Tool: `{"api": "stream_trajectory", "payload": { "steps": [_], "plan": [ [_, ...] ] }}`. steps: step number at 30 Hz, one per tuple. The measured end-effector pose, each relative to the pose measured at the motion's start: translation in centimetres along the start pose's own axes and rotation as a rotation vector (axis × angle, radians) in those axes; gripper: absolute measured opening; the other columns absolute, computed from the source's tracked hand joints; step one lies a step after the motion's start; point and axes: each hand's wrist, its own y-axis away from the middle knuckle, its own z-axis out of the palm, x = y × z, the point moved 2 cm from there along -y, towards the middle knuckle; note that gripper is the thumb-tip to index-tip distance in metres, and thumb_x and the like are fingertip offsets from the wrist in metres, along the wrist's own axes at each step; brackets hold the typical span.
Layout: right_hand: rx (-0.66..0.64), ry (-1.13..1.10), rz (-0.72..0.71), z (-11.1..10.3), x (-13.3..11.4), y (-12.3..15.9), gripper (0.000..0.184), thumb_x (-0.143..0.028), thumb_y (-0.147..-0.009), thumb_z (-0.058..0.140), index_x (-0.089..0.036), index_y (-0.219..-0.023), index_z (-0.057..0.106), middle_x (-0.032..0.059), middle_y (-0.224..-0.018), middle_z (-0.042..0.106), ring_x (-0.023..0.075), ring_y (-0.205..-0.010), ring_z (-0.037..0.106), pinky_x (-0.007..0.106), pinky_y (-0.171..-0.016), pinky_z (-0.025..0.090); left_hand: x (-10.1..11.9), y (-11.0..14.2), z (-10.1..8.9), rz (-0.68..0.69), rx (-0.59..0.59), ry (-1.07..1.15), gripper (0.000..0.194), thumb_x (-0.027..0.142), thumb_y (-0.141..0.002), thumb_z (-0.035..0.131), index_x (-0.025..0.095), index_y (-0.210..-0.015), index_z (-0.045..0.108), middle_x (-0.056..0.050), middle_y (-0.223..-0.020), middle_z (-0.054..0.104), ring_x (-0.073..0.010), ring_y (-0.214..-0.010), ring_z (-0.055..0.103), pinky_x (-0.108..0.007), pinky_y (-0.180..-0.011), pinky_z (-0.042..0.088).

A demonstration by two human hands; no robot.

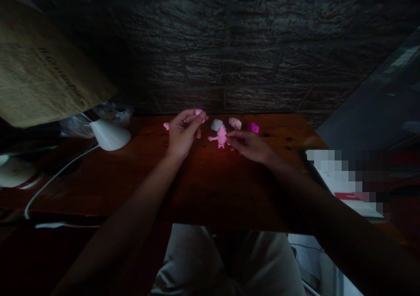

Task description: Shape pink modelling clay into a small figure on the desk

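My left hand [182,134] is raised a little above the table, thumb and fingers closed on a lump of pink modelling clay [198,112]. My right hand [252,145] pinches the right side of a small pink clay figure [222,137]. That figure has a pointed top, an outstretched arm with fingers on its left, and short feet. Behind it lie a grey-white lump [215,124], a pale pink lump [235,123] and a magenta lump [253,127]. A small pink piece [166,126] shows just left of my left hand, partly hidden by it.
The wooden table [210,186] backs onto a dark brick wall [203,47]. At left stands a lamp with a paper-like printed shade [49,68], a white base [111,135] and a cord [55,175]. A clear plastic bag lies behind it. White papers [341,178] sit at right.
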Motion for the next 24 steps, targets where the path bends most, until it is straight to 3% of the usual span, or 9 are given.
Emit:
{"api": "stream_trajectory", "payload": {
  "steps": [9,18,24],
  "plan": [
    [-0.07,0.24,-0.109,-1.1,-1.4,0.4,0.021,-0.027,-0.094,0.055,-0.018,-0.104,0.071,0.0074,-0.1,0.075,0.019,-0.084,0.069,0.033,-0.08,0.054,-0.1,0.0,0.0,-0.02,-0.017,0.005,0.022,0.038,-0.078,0.08,0.019,-0.084,0.071,-0.003,-0.08,0.076,-0.005,-0.044,0.052,-0.018,-0.036,0.034],
    [-0.088,0.167,-0.11,-1.6,-1.3,0.4,0.024,-0.018,-0.086,0.063,-0.022,-0.107,0.073,0.0072,-0.108,0.076,0.0226,-0.1,0.072,0.041,-0.094,0.055,-0.2,0.3,0.2,-0.062,-0.022,-0.002,0.02,0.037,-0.079,0.08,0.019,-0.087,0.074,-0.005,-0.083,0.077,-0.0052,-0.042,0.051,-0.019,-0.036,0.037],
    [-0.025,0.201,-0.072,-2.8,-1.6,0.7,0.026,-0.023,-0.083,0.071,-0.022,-0.109,0.074,0.0072,-0.111,0.076,0.0224,-0.096,0.072,0.04,-0.09,0.057,-0.4,0.3,0.2,-0.12,-0.029,-0.018,0.02,0.037,-0.085,0.074,0.019,-0.092,0.073,-0.006,-0.088,0.078,-0.0051,-0.04,0.05,-0.02,-0.036,0.038]
  ]
}}
